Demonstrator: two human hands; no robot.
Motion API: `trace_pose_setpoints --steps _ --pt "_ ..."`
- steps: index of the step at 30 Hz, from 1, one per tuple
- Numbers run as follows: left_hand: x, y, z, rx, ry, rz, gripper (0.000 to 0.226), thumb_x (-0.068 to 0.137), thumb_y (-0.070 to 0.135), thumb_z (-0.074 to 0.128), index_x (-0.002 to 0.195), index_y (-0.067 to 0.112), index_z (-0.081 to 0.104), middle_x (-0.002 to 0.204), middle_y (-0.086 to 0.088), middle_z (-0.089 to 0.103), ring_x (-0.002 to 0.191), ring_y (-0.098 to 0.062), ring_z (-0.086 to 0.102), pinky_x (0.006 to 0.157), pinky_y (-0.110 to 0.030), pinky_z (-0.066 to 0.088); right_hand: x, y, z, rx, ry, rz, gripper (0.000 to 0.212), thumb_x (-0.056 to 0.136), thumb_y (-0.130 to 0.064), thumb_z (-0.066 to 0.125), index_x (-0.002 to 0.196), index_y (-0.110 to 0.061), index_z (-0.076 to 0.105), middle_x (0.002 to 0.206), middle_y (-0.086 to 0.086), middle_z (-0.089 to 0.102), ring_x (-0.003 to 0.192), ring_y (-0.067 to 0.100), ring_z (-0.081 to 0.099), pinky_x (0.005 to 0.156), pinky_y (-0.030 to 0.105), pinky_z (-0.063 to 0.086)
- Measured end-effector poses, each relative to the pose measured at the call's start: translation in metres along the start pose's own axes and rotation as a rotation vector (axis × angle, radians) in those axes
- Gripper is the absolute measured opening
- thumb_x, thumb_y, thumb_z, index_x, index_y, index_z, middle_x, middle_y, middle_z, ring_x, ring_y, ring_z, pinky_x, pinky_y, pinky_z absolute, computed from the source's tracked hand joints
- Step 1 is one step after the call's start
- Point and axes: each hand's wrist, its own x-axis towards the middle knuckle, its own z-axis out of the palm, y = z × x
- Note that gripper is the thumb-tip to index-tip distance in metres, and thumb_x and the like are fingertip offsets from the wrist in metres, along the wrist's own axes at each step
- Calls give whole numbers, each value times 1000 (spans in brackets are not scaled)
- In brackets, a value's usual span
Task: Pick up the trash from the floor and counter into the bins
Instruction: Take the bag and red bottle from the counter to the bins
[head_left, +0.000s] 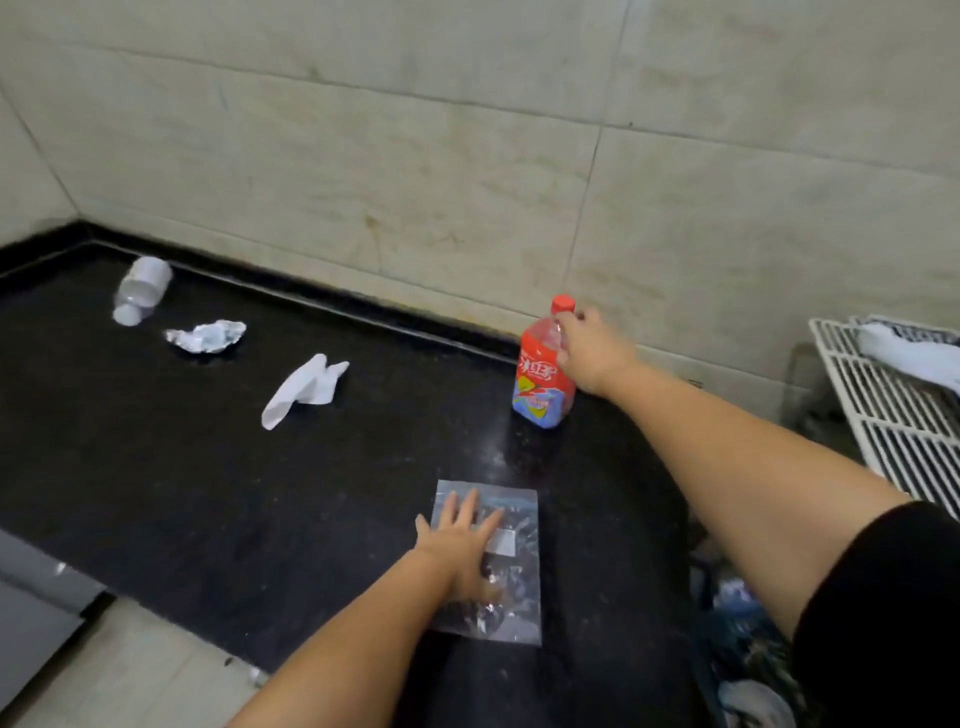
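Note:
A clear zip bag lies flat near the front edge of the black counter. My left hand rests flat on it, fingers spread. A plastic bottle with a red cap and red label stands upright by the back wall; my right hand wraps around its shoulder from the right. Farther left lie a white tissue, a crumpled foil wrapper and an empty clear bottle on its side in the corner.
A tiled wall runs behind the counter. A white wire rack with a cloth on it sits at the right. Below the counter's right end is a bag of mixed items. Pale floor tiles show at lower left.

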Motion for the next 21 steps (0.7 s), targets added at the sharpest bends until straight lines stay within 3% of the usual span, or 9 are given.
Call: trace_pose_setpoints --steps 4,6,9,13,21 --pt "20 -8 -1 93 -102 61 103 78 53 62 151 33 -7 161 -10 -18 148 -36 -16 114 -69 6 47 3 -2 -33 -51 32 67 93 -21 53 151 -20 20 158 22 9 137 44 37 112 46 35" --pt "26 -7 -4 140 -79 94 98 78 47 64 151 32 2 161 -13 -5 148 -40 -2 112 -66 18 59 7 1 -86 -103 29 68 94 -24 53 152 -22 18 161 17 4 141 40 31 115 45 31" --pt "31 -6 -9 196 40 124 71 87 25 59 147 28 20 153 -15 16 137 -39 22 101 -54 40 63 9 4 -120 -68 23 53 93 -19 54 143 -13 36 151 19 30 129 42 44 105 43 40" --pt "27 -3 -6 106 97 124 57 90 0 47 141 21 31 142 -17 29 124 -38 36 91 -48 49 54 4 -3 -189 -34 -15 36 93 -18 56 126 -6 48 131 25 46 118 44 50 95 41 44" --pt "-13 -4 12 -204 210 -140 45 91 14 50 135 22 43 128 -9 50 117 -30 53 93 -40 46 12 -8 -5 -28 -98 -57 58 90 -30 63 131 4 38 134 31 44 122 43 48 97 41 42"
